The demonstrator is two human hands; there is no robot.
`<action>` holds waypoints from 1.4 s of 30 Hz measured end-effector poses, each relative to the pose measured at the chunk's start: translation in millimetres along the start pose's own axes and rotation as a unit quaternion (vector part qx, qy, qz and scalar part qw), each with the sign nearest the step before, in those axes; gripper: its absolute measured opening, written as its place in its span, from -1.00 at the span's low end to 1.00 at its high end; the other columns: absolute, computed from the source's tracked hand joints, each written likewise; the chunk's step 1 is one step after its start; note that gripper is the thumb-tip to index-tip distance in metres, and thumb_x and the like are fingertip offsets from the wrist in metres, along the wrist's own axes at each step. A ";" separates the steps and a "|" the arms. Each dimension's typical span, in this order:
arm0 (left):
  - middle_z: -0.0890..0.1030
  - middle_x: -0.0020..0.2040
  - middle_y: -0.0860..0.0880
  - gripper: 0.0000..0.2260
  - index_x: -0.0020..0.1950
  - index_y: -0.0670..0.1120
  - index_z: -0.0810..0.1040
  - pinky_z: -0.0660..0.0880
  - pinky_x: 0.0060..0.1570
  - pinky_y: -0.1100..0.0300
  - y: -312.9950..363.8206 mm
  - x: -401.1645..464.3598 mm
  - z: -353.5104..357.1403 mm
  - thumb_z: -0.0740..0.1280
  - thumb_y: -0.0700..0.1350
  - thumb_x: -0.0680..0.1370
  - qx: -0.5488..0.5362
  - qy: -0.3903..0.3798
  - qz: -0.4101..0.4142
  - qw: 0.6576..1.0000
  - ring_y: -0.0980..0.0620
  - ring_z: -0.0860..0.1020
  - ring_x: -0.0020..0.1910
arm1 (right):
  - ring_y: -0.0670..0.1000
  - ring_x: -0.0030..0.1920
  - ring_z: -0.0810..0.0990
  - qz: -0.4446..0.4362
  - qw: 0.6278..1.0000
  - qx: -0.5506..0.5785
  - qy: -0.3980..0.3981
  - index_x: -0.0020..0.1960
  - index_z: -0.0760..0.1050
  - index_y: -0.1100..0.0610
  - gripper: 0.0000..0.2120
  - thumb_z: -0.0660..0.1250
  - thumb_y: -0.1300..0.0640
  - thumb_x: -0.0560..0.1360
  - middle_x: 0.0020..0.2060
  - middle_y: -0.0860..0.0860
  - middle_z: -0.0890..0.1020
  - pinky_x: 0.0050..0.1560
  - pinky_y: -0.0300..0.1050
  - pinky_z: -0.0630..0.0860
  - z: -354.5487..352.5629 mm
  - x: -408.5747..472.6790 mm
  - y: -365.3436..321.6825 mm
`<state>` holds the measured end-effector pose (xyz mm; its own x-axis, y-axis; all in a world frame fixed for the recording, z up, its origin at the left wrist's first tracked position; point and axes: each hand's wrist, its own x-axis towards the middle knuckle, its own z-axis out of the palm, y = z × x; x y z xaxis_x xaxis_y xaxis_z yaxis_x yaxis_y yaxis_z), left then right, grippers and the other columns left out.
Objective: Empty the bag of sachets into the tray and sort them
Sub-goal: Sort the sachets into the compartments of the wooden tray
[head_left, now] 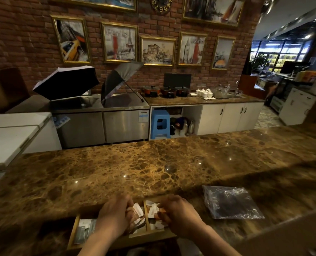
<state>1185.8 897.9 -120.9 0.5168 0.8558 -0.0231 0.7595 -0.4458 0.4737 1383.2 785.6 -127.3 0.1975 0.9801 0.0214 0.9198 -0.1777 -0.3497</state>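
Both hands over wooden tray (74,231) w/ sachets (154,209): I see left hand (114,213) gripping a few, right hand (177,211) prob pinching one, blurry. Empty plastic bag (231,204) lies flat on counter (153,163), right of tray.

Two hands, the left (114,212) and the right (177,211), are seen over one wooden tray (71,235) at the near edge of the worktop (153,163). Three compartments are counted in the tray. The sachets (137,209) in it are too many and too blurred to be counted. One clear plastic bag (231,204) is seen toward the worktop's right end.
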 end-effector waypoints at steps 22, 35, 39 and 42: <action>0.42 0.38 0.22 -0.64 0.37 0.23 0.36 0.39 0.33 0.03 -12.0 14.4 -18.7 0.27 0.17 0.59 0.027 -0.029 0.127 0.991 0.11 0.43 0.32 | 0.08 0.19 0.56 0.044 0.999 -0.030 0.007 0.24 0.56 -0.03 -0.70 0.23 -0.09 0.58 0.22 0.01 0.56 0.18 0.01 0.51 -18.2 7.9 -12.3; 0.29 0.53 0.14 -0.29 0.56 0.22 0.12 0.32 0.39 0.07 32.7 33.1 -12.2 0.23 0.40 0.48 0.061 0.051 0.152 0.985 0.06 0.30 0.45 | 0.17 0.39 0.44 0.125 0.986 -0.074 0.077 0.49 0.32 -0.09 -0.48 0.23 -0.17 0.56 0.46 0.03 0.38 0.33 0.10 0.43 -68.9 -14.9 42.8; 0.21 0.58 0.10 -0.26 0.58 0.20 0.08 0.25 0.45 0.03 63.8 35.4 -12.7 0.23 0.40 0.47 0.054 0.051 0.169 0.983 0.03 0.24 0.51 | 0.15 0.50 0.30 0.145 0.981 -0.091 0.088 0.55 0.23 -0.08 -0.36 0.24 -0.28 0.54 0.51 0.04 0.33 0.47 0.15 0.29 -89.6 -23.2 63.0; 0.18 0.59 0.10 -0.22 0.59 0.21 0.07 0.22 0.48 0.01 101.0 35.9 -4.2 0.25 0.41 0.45 0.050 0.041 0.181 0.981 0.01 0.21 0.53 | 0.14 0.54 0.22 0.153 0.981 -0.078 0.091 0.56 0.17 -0.11 -0.32 0.24 -0.28 0.51 0.53 0.03 0.29 0.50 0.18 0.22 -109.3 -39.8 89.4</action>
<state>1279.4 884.7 -70.2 0.7292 0.6534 0.2033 0.5697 -0.7442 0.3486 1494.6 721.0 -57.1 0.5166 0.8490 0.1106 0.8461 -0.4865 -0.2178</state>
